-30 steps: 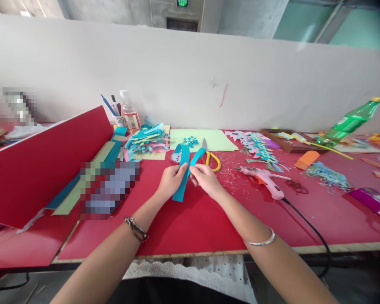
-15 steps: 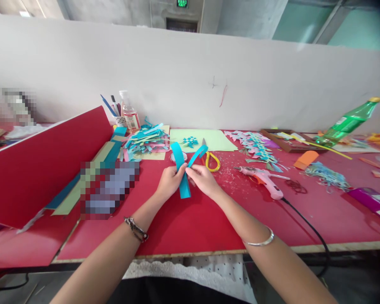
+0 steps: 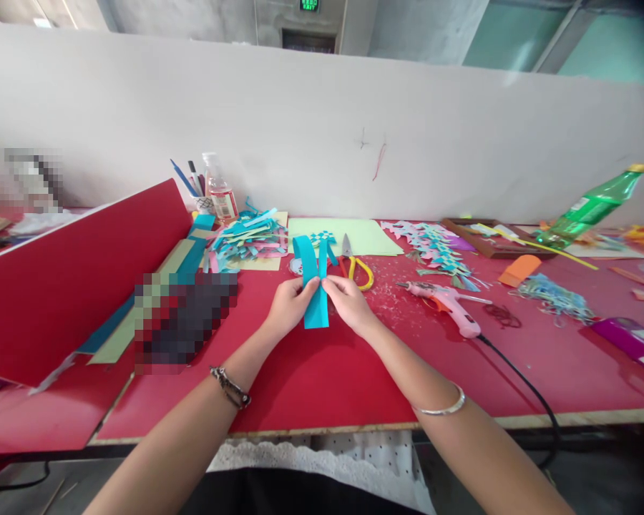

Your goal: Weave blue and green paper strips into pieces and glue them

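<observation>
Turquoise paper strips [image 3: 315, 312] stand upright between my hands above the red tabletop. On the left a wider band, its top curling over, is pinched by my left hand [image 3: 290, 306]. My right hand [image 3: 348, 303] pinches a narrower band [image 3: 323, 256] close beside it, bent over to the right at its top. Below the fingers the two run side by side; whether they are joined there I cannot tell. Just beyond lie scissors [image 3: 361, 275] with yellow and red handles, and a round white item [image 3: 296, 266], partly hidden by the paper.
A pink glue gun [image 3: 451, 307] with a black cord lies to the right. Paper scraps [image 3: 250, 239], pale green sheets [image 3: 354, 232] and a woven paper piece [image 3: 440, 247] are at the back. A red board [image 3: 86, 279] stands left; a green bottle [image 3: 595, 207] leans right.
The narrow band, which looped out to the right, now stands beside the wide one. My right hand has shifted slightly right, and the lower end of the paper looks broader.
</observation>
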`<move>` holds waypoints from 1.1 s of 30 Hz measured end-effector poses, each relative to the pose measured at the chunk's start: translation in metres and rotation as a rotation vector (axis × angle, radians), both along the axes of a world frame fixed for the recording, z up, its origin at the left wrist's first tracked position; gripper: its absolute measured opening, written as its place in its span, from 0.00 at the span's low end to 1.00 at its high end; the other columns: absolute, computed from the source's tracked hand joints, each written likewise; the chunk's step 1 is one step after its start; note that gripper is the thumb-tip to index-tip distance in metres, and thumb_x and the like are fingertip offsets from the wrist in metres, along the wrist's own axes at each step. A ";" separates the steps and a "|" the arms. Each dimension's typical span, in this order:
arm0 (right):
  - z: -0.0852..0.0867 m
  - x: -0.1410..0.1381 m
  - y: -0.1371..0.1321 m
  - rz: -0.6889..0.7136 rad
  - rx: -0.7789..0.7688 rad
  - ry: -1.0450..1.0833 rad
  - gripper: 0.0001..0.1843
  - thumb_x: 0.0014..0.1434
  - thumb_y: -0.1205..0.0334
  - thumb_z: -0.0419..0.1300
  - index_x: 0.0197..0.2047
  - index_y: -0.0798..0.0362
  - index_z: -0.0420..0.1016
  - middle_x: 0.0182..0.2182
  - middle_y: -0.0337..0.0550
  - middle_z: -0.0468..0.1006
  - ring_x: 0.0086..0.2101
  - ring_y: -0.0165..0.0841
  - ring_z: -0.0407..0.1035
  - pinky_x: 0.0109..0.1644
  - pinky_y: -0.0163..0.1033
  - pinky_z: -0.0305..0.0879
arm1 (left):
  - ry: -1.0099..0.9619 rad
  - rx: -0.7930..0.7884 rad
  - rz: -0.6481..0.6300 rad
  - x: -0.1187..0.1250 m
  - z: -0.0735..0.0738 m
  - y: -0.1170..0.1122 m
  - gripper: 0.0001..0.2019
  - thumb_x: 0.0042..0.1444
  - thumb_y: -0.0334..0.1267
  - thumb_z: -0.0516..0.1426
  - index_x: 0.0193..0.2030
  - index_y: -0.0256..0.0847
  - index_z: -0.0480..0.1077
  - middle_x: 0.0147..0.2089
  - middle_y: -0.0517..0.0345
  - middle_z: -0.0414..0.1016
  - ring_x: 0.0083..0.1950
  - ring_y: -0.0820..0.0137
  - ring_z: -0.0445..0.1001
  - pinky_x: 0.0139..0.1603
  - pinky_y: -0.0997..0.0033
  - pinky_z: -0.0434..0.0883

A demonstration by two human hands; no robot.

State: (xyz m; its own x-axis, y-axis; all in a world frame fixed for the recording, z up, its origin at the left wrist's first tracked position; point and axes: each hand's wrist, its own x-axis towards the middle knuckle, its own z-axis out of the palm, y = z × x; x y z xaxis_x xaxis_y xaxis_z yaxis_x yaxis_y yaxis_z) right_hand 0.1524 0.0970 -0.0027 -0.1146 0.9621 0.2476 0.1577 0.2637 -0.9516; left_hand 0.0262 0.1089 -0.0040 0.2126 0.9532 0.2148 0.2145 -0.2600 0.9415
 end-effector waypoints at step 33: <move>0.004 -0.001 -0.002 0.043 -0.035 0.003 0.20 0.54 0.50 0.49 0.17 0.52 0.55 0.10 0.31 0.55 0.14 0.23 0.52 0.18 0.31 0.47 | 0.113 0.050 0.063 -0.001 -0.004 0.002 0.22 0.49 0.52 0.48 0.14 0.37 0.57 0.15 0.65 0.52 0.19 0.79 0.50 0.18 0.79 0.48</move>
State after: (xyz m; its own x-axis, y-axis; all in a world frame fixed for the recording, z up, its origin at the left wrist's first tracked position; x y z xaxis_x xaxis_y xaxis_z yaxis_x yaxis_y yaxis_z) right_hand 0.1515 0.0947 0.0008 -0.1556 0.9643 0.2145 0.1436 0.2369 -0.9609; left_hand 0.0256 0.1110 -0.0085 0.1784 0.9542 0.2403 0.3354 -0.2886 0.8968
